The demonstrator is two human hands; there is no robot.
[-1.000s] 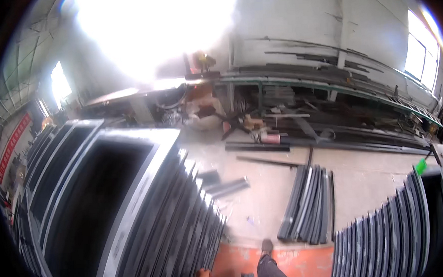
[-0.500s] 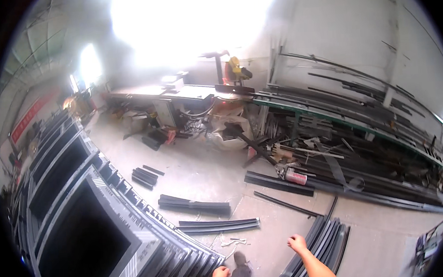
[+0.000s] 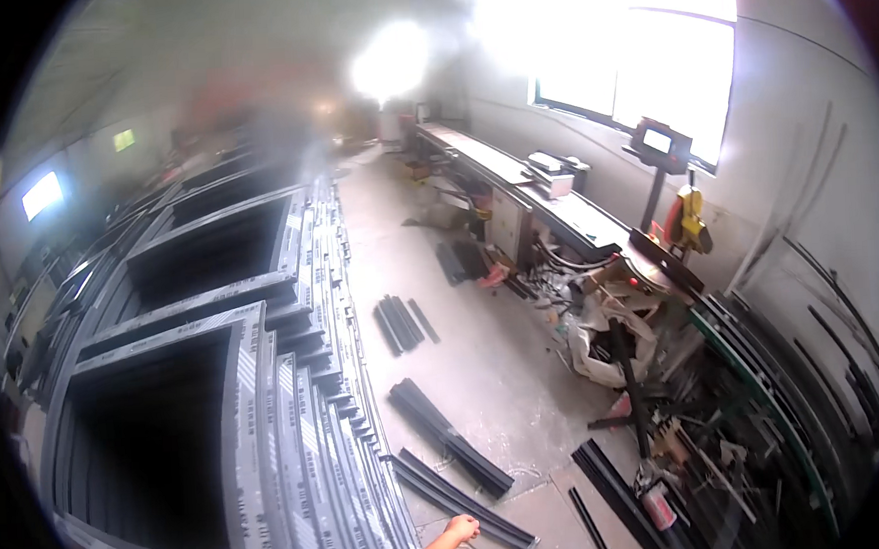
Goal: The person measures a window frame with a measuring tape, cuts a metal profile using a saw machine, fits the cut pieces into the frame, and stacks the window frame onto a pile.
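Note:
My left hand (image 3: 463,528) is low in the picture, its forearm entering from the lower edge. Its fingers look loosely curled, and nothing shows in them. It hangs over a bundle of long dark profiles (image 3: 471,501) on the floor, apparently without gripping them. Just left of it stands a long row of grey rectangular frames (image 3: 253,413), packed upright one behind another. Their outer faces carry striped, printed film. My right hand is outside the picture.
More dark profile bundles lie along the floor (image 3: 452,439) (image 3: 398,323). At the right, a long workbench (image 3: 576,215) runs under a window, with a yellow-and-red machine (image 3: 688,220) at its end. A white sack (image 3: 612,350) and a scrap heap (image 3: 682,446) crowd the floor below.
My view has swung left, so the frames fill more of the picture and the workbench has shifted right. My right hand and the profile pile beside it have left the view.

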